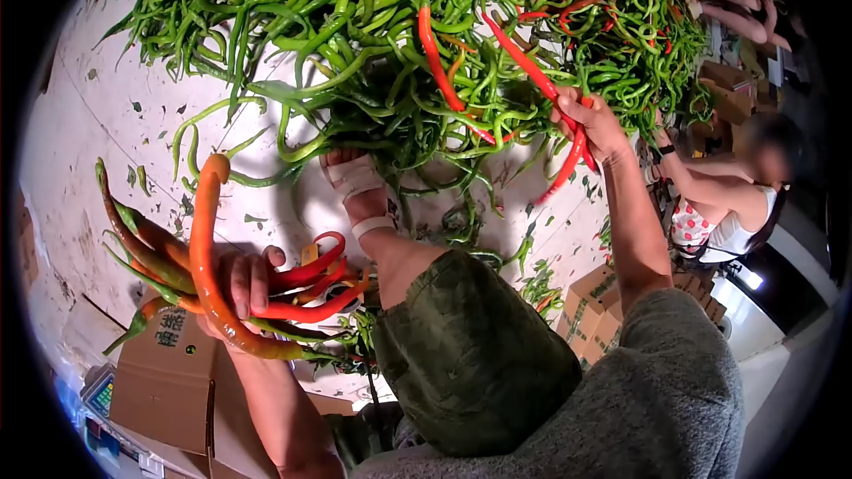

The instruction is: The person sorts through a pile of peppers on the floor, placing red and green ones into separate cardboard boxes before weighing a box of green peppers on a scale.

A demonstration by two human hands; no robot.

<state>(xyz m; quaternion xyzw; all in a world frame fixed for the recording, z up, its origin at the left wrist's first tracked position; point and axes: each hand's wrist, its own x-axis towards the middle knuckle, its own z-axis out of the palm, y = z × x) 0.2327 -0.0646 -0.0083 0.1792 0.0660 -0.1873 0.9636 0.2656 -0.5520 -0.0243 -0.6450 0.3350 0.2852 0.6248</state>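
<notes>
My left hand (238, 288) grips a bunch of long red and orange chili peppers (204, 248), their tips fanning out to the left and right. Farther up on the right, my right hand (596, 124) closes on red chili peppers (568, 155) at the edge of a big heap of mostly green chili peppers (399, 27) spread on the floor. My own leg (461, 346) in green shorts stretches between the hands, its sandalled foot (355, 179) resting against the heap.
Cardboard boxes (169, 372) sit below my left hand, and more boxes (596, 306) lie to the right of my knee. Another person (728, 204) sits at the right edge of the heap. The pale floor (80, 133) is littered with stems.
</notes>
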